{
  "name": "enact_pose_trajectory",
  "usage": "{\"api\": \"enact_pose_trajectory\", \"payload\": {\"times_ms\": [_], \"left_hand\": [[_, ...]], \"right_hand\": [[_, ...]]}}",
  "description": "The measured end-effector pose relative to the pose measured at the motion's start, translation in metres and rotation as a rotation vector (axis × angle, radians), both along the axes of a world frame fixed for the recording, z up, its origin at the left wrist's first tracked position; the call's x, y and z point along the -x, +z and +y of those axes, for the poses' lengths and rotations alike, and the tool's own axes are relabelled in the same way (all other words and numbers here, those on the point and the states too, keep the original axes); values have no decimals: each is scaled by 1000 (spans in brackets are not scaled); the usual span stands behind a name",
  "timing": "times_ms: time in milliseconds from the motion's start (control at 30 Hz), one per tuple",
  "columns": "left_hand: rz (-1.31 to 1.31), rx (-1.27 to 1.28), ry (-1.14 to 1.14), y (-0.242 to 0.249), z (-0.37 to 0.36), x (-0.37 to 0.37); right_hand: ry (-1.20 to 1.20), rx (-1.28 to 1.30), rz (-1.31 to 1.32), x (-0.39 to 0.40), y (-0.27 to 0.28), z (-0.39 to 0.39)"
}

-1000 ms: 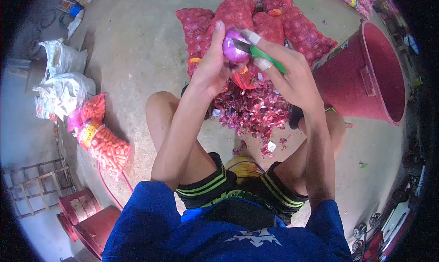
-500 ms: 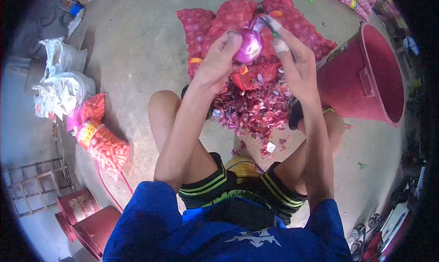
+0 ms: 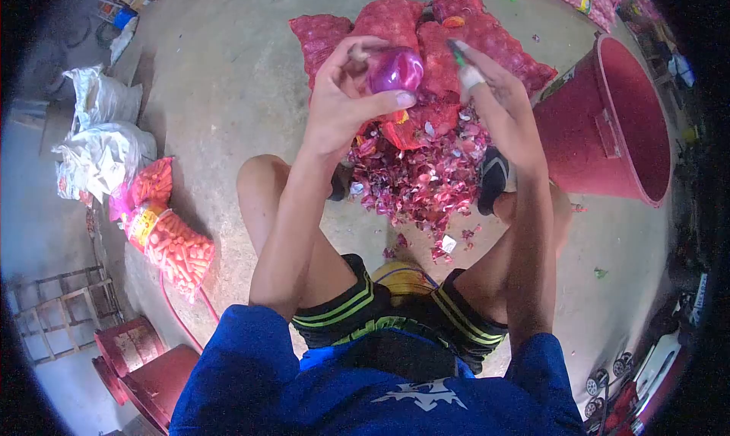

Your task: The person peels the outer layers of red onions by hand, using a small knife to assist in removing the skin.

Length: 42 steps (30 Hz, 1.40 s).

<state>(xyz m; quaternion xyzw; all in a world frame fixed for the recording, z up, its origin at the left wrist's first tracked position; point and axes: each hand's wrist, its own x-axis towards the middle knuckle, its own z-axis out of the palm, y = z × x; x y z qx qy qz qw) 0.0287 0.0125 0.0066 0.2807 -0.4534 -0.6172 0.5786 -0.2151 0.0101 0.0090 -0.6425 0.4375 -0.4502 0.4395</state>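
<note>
A shiny purple-red onion (image 3: 397, 71) sits in my left hand (image 3: 346, 101), the thumb below it and the fingers curled behind. My right hand (image 3: 502, 97) is closed on a small knife (image 3: 459, 55) with a green handle and a dark blade, held apart from the onion on its right. White wrapping covers some of the right fingertips. Under both hands, a heap of loose onion skins (image 3: 422, 185) spreads over the floor between my feet. Red mesh sacks of onions (image 3: 384, 25) lie just beyond the heap.
A large dark-red bin (image 3: 585, 132) is tipped on its right side near my right knee. To the left are white sacks (image 3: 106, 154) and a bag of carrots (image 3: 179, 249). Red buckets (image 3: 163, 379) lie at lower left. I sit on a low yellowish seat (image 3: 403, 278).
My left hand has turned the onion and moved it slightly left. The knife has come away from the onion, and the peel that hung at its top no longer shows.
</note>
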Motion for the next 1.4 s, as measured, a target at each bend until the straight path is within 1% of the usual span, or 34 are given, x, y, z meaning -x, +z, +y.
{"api": "enact_pose_trajectory", "payload": {"times_ms": [33, 67, 100, 133, 167, 200, 267, 300, 333, 367, 400, 467, 533, 633, 700, 767, 800, 833, 867, 900, 933, 967, 1000, 1033, 1067, 1100, 1167, 1233, 1300, 1333, 1400], "left_hand": [[-123, 91, 64, -2, -2, -1], [-246, 179, 128, -3, -3, -2], [-248, 175, 130, -3, -3, -3], [-391, 272, 226, -2, -4, -3], [-534, 371, 320, -1, -5, -3], [-533, 371, 320, -2, -6, -2], [-631, 480, 551, -5, -7, 1], [-633, 480, 552, -6, -8, 2], [-643, 493, 616, -6, -8, 3], [-653, 505, 679, -7, -9, 4], [-655, 504, 681, -8, -9, 5], [-706, 527, 779, -10, -11, 7], [-697, 519, 791, -9, -11, 11], [-702, 512, 821, -6, -8, 12], [-714, 517, 836, -5, -8, 12], [-610, 484, 792, -5, -10, 13], [-607, 486, 789, -3, -8, 14], [-539, 406, 713, 1, -3, 14], [-472, 326, 639, 3, -1, 13], [-473, 328, 638, 4, -1, 11], [-196, 219, 505, 4, -2, 10], [76, 108, 366, 5, -2, 7], [231, 107, 231, 0, -7, 0], [226, 110, 233, -6, -7, -3], [370, 15, 148, -12, -6, -8], [514, -78, 61, -14, -4, -10], [503, -54, 30, -16, -5, -14], [584, -137, -24, -12, 0, -13], [620, -172, -52, -10, 0, -12], [653, -205, -78, -9, 1, -12], [659, -229, -71, -10, -1, -11]], "right_hand": [[3, 0, -1, -1, 5, 4], [94, -24, -43, -2, 9, 7], [185, -49, -85, -3, 11, 10], [185, -52, -86, -3, 13, 12], [234, -79, -59, -3, 15, 12], [283, -104, -33, -2, 16, 13], [280, -122, -26, -6, 18, 16], [279, -141, -20, -10, 18, 17], [282, -141, -22, -15, 13, 17], [248, -84, -65, -20, 3, 19], [213, -29, -107, -27, -1, 20], [195, 11, -84, -36, -1, 21], [176, 50, -60, -45, -1, 21], [132, 125, -93, -53, -12, 19], [6, 157, -86, -56, -20, 13], [-29, 158, -62, -54, -22, 8], [-62, 159, -38, -52, -22, 6], [-65, 160, -37, -48, -21, 4], [-73, 73, -69, -43, -19, 3], [-79, -13, -102, -37, -18, 1], [-71, -6, -38, -30, -21, -4], [-72, -4, -39, -25, -21, -4], [-125, 47, 69, -22, -21, -3], [-175, 98, 174, -19, -22, -3], [-169, 132, 262, -12, -22, -4], [-165, 135, 255, -11, -16, -4], [-179, -93, 234, -8, -3, 0], [-170, -57, 227, -6, -4, 0], [-163, 114, 251, -6, -8, 0], [-164, 113, 251, -6, -15, -3], [-187, 372, 265, -9, -28, -12]]}}
